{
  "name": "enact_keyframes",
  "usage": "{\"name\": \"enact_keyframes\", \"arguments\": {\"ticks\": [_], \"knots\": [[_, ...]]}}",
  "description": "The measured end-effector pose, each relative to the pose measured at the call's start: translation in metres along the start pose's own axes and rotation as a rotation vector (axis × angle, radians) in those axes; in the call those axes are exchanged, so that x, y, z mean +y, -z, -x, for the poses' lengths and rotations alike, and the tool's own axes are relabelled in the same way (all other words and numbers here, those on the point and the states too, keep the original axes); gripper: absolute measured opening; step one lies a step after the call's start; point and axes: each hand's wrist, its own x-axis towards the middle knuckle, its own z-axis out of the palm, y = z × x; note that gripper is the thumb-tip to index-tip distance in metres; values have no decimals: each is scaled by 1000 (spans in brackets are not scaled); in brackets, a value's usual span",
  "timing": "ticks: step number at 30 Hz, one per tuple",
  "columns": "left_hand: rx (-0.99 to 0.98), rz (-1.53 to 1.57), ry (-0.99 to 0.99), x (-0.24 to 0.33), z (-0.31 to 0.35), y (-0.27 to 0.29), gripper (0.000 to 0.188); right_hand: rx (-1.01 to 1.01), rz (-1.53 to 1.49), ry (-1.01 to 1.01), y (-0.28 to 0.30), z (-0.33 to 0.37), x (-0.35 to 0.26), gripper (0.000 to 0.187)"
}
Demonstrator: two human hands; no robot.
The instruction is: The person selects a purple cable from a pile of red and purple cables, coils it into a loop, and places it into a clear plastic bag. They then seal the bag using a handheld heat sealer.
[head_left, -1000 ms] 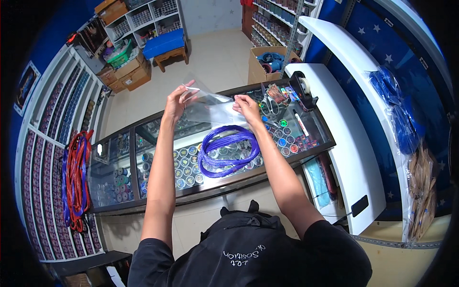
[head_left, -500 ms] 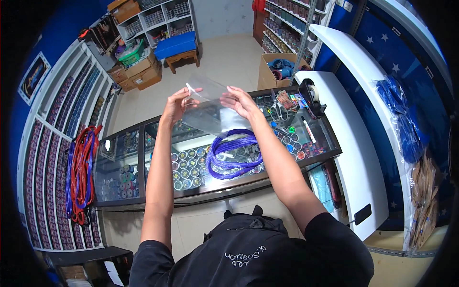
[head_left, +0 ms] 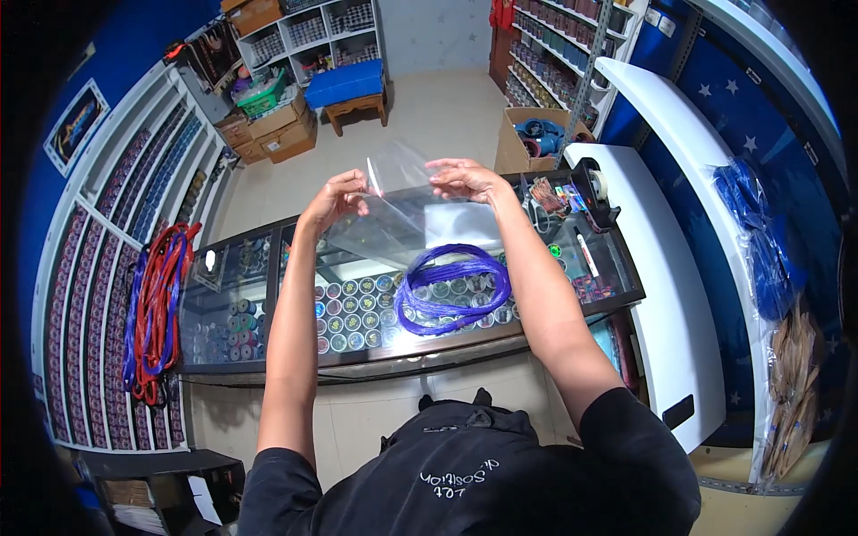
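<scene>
Above the glass counter, a clear plastic bag [head_left: 398,183] is spread between my two hands. My left hand [head_left: 338,198] pinches its left edge, where a narrow white strip shows. At the bag's other edge, the fingers of my right hand [head_left: 466,181] are curled with the tips against the film. Below them, a coil of shiny purple cord [head_left: 409,290] lies in a loop on the counter top, touched by neither hand. A whitish flat plastic packet [head_left: 460,225] rests just behind the coil.
The glass display counter [head_left: 357,360] holds rows of small round containers. Scissors [head_left: 538,214], a tape dispenser [head_left: 594,192] and a white marker [head_left: 587,255] sit at its right. Red and purple cord bundles [head_left: 161,308] hang at left. A cardboard box [head_left: 523,138] stands beyond.
The right hand has moved rightward and turned at the wrist, and the left hand has shifted slightly right and down. The bag stays between them. The view has shifted a little.
</scene>
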Motion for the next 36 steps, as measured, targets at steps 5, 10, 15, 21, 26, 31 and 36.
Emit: {"name": "enact_keyframes", "arguments": {"ticks": [5,10,15,21,26,31,36], "knots": [[4,-113,31,-6,-6,6,11,-111,98,-32,-3,1,-1,36],[25,-199,121,-6,-6,7,20,26,132,-21,1,-3,5,25],[-106,-265,207,-19,11,10,42,204,63,29,9,5,7,24],[-217,-207,467,-49,31,38,27,297,38,18,29,15,20,24],[-119,-193,555,-58,42,65,24,346,71,-7,35,23,39,24],[-40,-463,574,-73,36,99,23,345,170,-103,41,34,56,25],[287,-590,119,-118,55,197,23,261,330,-250,-9,22,54,18]]}}
